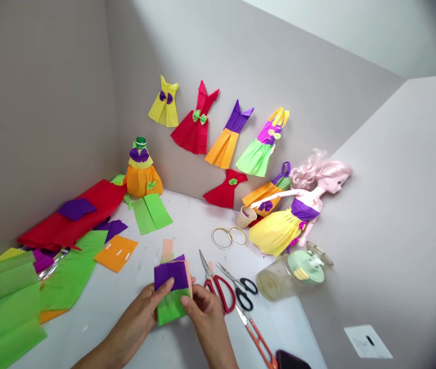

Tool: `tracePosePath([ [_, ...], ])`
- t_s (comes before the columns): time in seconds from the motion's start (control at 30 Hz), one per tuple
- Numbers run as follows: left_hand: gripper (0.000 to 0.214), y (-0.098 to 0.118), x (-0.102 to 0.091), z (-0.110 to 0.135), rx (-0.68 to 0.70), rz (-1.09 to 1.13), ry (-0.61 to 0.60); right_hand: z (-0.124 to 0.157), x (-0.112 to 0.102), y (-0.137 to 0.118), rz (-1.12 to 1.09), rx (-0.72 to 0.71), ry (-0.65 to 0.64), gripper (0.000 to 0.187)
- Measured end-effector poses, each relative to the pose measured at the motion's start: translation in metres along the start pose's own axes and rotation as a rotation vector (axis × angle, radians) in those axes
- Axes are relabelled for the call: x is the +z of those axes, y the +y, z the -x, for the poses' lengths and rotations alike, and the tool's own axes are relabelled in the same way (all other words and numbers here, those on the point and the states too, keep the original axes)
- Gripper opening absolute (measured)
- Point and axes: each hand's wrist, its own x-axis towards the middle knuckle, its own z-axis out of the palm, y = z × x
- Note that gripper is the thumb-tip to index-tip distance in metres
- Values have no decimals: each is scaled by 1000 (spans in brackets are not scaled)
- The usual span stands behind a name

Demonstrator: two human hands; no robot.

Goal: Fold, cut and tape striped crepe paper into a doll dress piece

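Grey walls (pixel 48 118) enclose a white table (pixel 193 218). Left hand (pixel 141 310) and right hand (pixel 207 313) pinch folded purple-and-green paper (pixel 171 303) near red scissors (pixel 215 278).

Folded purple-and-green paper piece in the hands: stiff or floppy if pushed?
The folded paper piece is probably light, its layers looking thin. It likely bends easily but resists more than one sheet, since several layers are stacked. Layers might slide: their edges look uneven.
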Motion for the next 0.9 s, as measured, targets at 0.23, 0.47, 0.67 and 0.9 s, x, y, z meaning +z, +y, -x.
tracePosePath([
  [0.23,32,5,0,0,48,39,-1,1,-3,8,19,75,27,35],
  [0.47,33,4,-6,0,5,-86,49,2,6,-3,-37,37,-59,30],
  [0.67,44,9,0,2,-11,-123,-39,1,0,-5,6,53,121,41],
  [0.9,31,1,-5,-5,89,-298,-127,-1,-5,2,-176,56,323,40],
])
